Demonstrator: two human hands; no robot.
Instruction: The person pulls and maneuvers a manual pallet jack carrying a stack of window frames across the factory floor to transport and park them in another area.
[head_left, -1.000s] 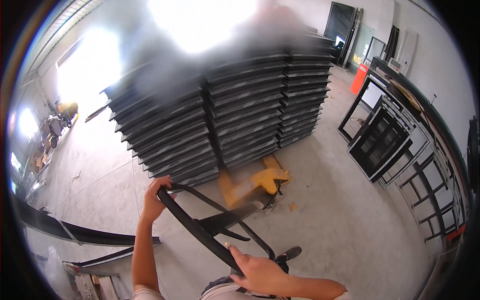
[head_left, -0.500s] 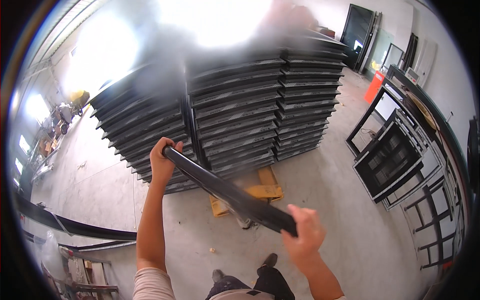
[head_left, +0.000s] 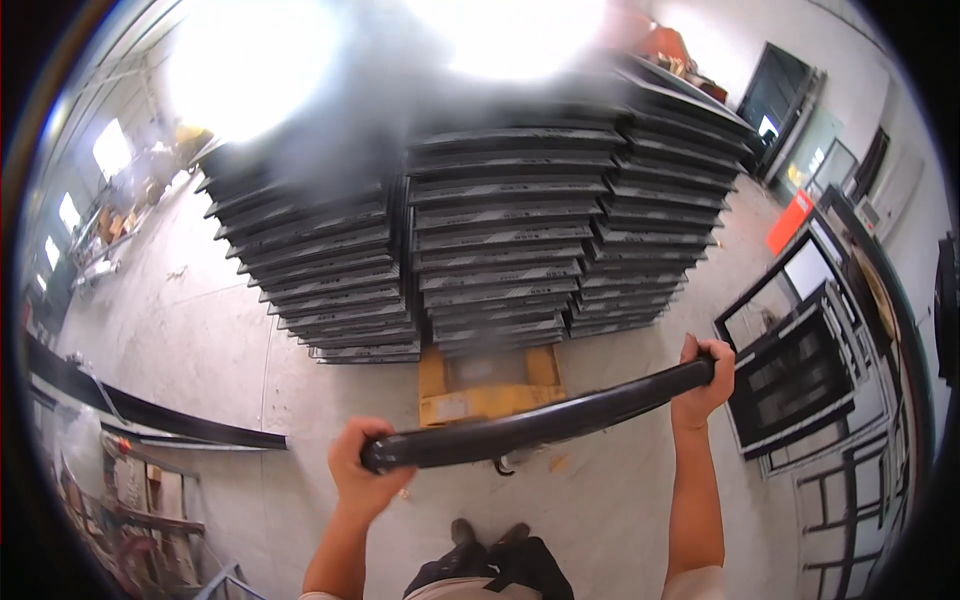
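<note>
A thick, slightly curved black handle bar (head_left: 545,425) spans the space in front of me, its right end farther from me than its left. My left hand (head_left: 365,465) is closed around the left end. The fingers of my right hand (head_left: 708,375) wrap round the other end. Just beyond and below the bar is a yellow pallet jack (head_left: 490,403), partly under the load; the bar hides whether the two are joined. Tall stacks of black framed panels (head_left: 510,235) rise beyond it in three columns. A bright glare blurs their top left part.
Black frames and panels (head_left: 795,375) lean along the right wall, with a ladder-like black rack (head_left: 850,510) nearer me. Long black profiles (head_left: 150,410) lie at the left, beside a worn stand (head_left: 150,520). An orange board (head_left: 790,222) stands at the far right.
The bar has swung round: its left end has come nearer me and its right end has gone farther away. Both hands keep their hold. The stacks now appear more squarely ahead.
</note>
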